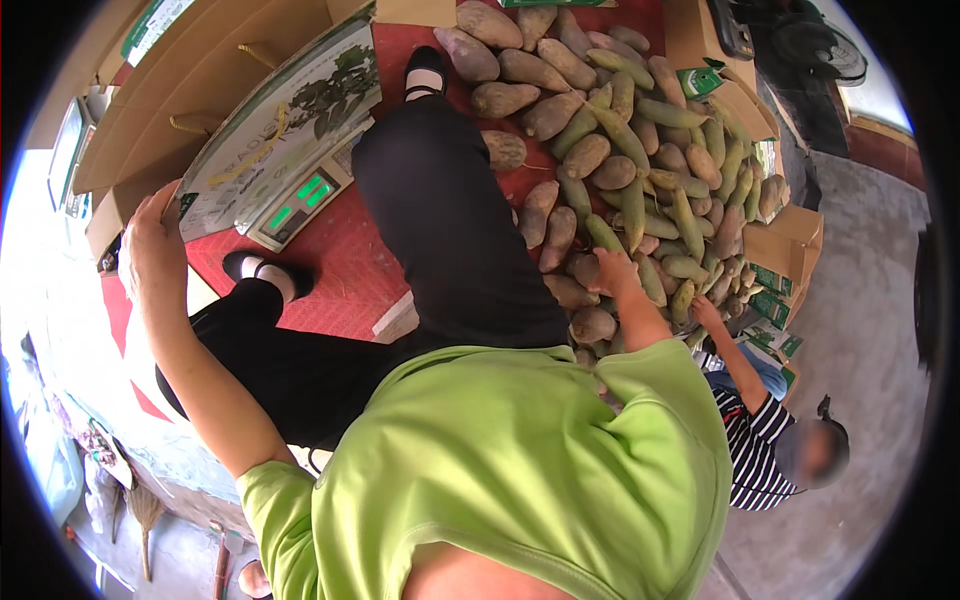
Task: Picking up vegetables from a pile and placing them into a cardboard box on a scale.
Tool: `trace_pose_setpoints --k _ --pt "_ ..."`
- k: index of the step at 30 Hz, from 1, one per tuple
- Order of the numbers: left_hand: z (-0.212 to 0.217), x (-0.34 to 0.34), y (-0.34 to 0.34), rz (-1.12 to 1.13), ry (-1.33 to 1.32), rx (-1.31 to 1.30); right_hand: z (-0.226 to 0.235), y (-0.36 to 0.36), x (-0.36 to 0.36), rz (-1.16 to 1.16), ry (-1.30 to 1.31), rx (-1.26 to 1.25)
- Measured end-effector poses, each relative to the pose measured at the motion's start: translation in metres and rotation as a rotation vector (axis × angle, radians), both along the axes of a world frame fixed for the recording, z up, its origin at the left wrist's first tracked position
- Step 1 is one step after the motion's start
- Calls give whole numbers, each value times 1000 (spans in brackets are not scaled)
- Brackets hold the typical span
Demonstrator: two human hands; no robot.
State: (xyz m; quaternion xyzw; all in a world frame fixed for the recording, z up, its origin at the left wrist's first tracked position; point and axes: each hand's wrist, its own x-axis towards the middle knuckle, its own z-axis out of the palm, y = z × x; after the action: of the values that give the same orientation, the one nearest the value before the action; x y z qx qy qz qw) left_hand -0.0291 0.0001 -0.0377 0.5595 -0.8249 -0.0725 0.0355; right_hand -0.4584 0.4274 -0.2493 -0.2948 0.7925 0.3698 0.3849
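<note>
My left hand (153,240) is closed at the near corner of a printed cardboard box (300,125), its fingers against the edge. The box rests tilted on a weighing scale (300,205) with lit green displays. On the right, my right hand (617,275) reaches into a large pile of long produce. Its fingers curl around a brown, tuber-like piece (583,269), partly hidden by the hand. Smooth green, elongated pieces (633,213) lie mixed among rough brown tuber-like ones (586,157). Their exact kind is unclear.
A person in a striped shirt (750,445) reaches into the pile from the right with one hand (706,312). Open cardboard boxes (785,243) border the pile. Red cloth (345,275) lies under the scale, and a black fan (815,52) stands far right.
</note>
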Motion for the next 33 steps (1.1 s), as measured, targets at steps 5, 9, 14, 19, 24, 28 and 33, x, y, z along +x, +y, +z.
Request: trace_pose_setpoints --k 5,9,14,19,24,28,33 --pt "-9 -1 -1 0 41 19 -12 26 20 36 171 -82" --pt "-8 -1 -2 -19 70 -41 -47 41 15 93 259 -99" --pt "0 -7 6 1 -9 -53 -30 6 33 -205 178 -283" --pt "-2 -7 4 -27 17 -80 -49 -44 26 -419 -8 -908" --pt "0 -9 5 0 40 -70 11 -166 9 -264 -148 -1367" --pt "3 -8 8 13 -6 -75 144 -275 23 -237 -399 -1724" --pt "5 -7 8 -4 -27 -75 269 -367 75 147 -689 -2165"
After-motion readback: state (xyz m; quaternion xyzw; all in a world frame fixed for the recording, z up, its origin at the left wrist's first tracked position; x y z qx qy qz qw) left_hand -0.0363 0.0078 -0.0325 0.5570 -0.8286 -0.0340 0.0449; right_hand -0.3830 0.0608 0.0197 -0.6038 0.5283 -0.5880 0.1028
